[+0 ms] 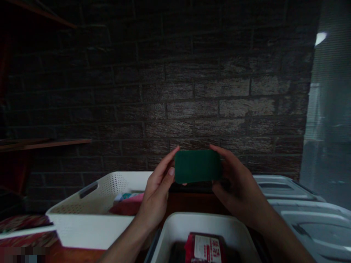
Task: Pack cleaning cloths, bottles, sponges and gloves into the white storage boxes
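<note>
A dark green rectangular box with rounded corners (197, 166) is held up at mid-height between both hands, one flat face toward me. My left hand (158, 190) grips its left end, thumb in front and fingers along the edge. At the right end, my right hand (237, 184) closes around the side, with its index finger at the top corner and its thumb low. Below the hands stands a white bin (211, 219) holding a red packet with a white label (205, 248). What the green box contains cannot be seen.
To the left, a white perforated basket (85, 228) holds a pink item (128, 204). Grey plastic lids (318, 219) lie at the right. Behind is a dark brick wall (178, 91); a wooden shelf (55, 144) juts in from the left.
</note>
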Motion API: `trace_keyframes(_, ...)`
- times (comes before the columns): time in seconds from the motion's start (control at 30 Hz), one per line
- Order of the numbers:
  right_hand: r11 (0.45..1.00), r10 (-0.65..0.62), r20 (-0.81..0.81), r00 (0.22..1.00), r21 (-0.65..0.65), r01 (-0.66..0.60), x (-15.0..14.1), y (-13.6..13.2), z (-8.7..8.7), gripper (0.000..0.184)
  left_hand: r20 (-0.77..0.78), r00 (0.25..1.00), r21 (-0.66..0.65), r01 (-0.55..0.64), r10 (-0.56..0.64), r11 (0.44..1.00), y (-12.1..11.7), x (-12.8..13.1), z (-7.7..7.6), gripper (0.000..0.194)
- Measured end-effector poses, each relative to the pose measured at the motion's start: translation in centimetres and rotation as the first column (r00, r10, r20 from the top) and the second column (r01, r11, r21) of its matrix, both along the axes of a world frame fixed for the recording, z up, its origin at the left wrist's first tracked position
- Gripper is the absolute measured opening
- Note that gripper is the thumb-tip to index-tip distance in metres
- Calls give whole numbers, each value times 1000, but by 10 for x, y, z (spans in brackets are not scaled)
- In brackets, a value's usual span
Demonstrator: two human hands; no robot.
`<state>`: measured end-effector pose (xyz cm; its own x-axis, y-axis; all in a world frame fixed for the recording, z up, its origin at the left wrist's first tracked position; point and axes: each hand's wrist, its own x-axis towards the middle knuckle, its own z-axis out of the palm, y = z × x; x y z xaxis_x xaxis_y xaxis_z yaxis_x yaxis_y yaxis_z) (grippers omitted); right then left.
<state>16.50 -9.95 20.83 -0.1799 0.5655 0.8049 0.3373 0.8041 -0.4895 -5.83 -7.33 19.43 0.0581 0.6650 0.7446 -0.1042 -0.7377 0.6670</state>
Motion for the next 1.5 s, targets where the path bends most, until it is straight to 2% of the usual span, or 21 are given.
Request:
trace_keyframes(0.3,998,-24,38,999,53,22,1,0,1,86,10,1000,-23,17,-17,1000,1,1,-1,46)
trace_keyframes(0.47,996,-36,35,999,80,33,2,-1,2,85,79,984,-11,164,-163,986,-3,2,0,45)
trace_keyframes(0.53,996,-37,53,998,80,33,2,-1,3,85,57,981,10,187,-188,982,-6,2,1,49)
trace_keyframes(0.8,997,-32,34,999,68,30,0,-1,2,85,-140,989,77,60,-48,995,-9,5,-5,80)
trace_keyframes(0.93,997,-24,39,999,80,21,0,0,1,86,-247,969,73,8,10,997,-9,4,-7,86)
trace_keyframes(1.03,996,-18,37,999,85,15,1,0,1,86,-303,952,58,-28,44,998,-7,3,-8,89)
trace_keyframes(1.17,998,15,31,999,68,-17,1,-2,0,87,-297,946,70,-116,132,991,-2,4,-11,89)
trace_keyframes(1.33,998,58,-26,998,18,-58,1,0,-4,88,-319,926,149,-161,202,976,3,4,-11,80)
trace_keyframes(1.5,998,57,-75,996,-21,-58,2,5,-9,83,-234,963,144,-98,130,985,4,7,-8,72)
